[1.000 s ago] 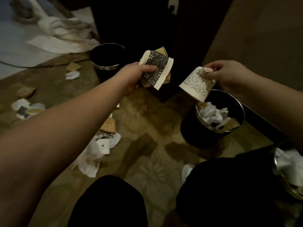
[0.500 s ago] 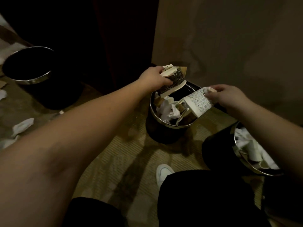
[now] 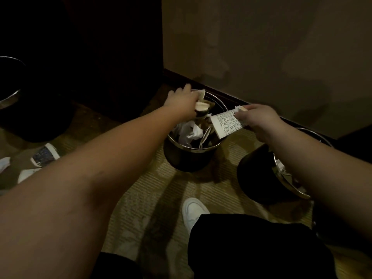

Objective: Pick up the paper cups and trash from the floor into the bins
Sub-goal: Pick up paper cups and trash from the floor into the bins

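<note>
Paper cups now over the middle bin point(image 3: 191, 152), I note: left hand point(image 3: 182, 101) gripping crushed cups point(image 3: 202, 106), right hand point(image 3: 254, 117) pinching printed cup point(image 3: 226, 124), drop imminent.

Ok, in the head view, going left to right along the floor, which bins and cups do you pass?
Far-left bin → dark-printed cup lying on the carpet → middle bin under the left hand → white printed cup in the right hand → right bin.
</note>
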